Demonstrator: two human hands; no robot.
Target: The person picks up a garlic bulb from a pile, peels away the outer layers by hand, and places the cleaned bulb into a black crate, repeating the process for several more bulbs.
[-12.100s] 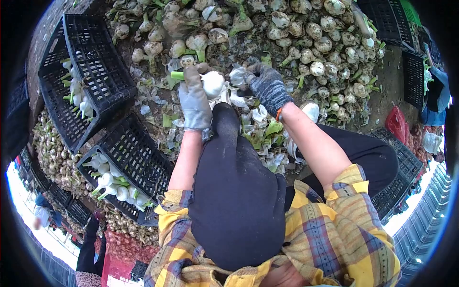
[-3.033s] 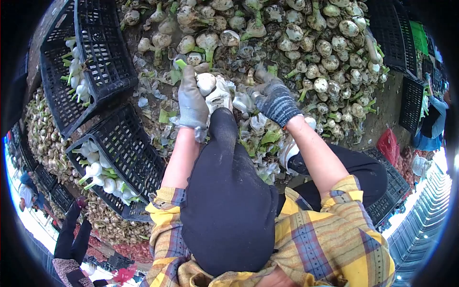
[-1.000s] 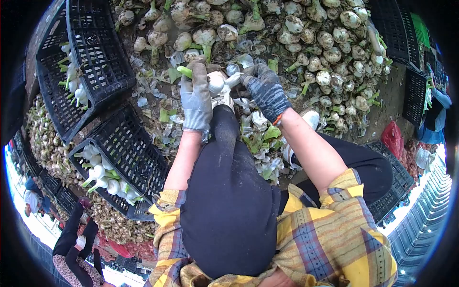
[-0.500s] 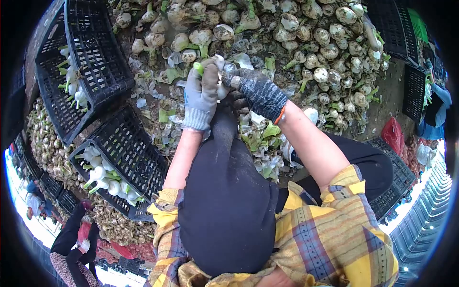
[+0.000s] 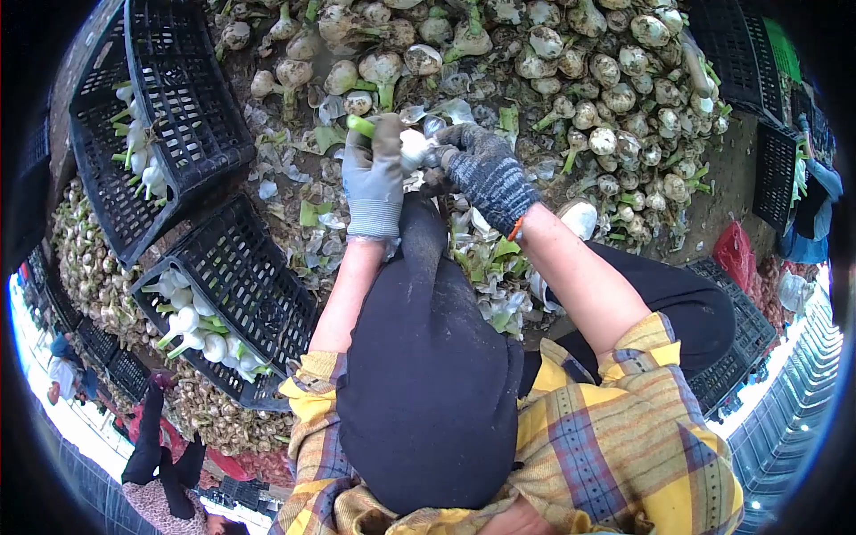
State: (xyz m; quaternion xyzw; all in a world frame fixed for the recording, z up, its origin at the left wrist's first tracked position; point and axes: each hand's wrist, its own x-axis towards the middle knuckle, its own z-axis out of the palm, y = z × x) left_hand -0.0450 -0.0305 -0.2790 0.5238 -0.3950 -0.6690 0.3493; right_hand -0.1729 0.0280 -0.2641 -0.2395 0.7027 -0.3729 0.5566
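Observation:
My left hand [image 5: 373,178], in a grey glove, is closed round a garlic bulb [image 5: 414,150]. The bulb's white side faces right, and its cut green stem [image 5: 360,126] sticks out at the upper left of the glove. My right hand [image 5: 486,169], in a dark speckled knit glove with an orange cuff edge, is close against the bulb's right side. Its fingers are bent and pressed together; what lies between them is hidden. Both hands are above my dark-clothed knee, over ground strewn with garlic skins [image 5: 312,214].
A heap of unpeeled garlic [image 5: 615,98] spreads ahead and to the right. On the left, black crates [image 5: 192,98] hold clean white garlic bulbs [image 5: 192,325]. A red bag [image 5: 733,254] lies at the right. Another person [image 5: 165,481] is at the lower left.
My right hand has shifted slightly right, and more of the bulb's white surface shows between the hands. The left hand keeps its hold. The person at the lower left has changed posture.

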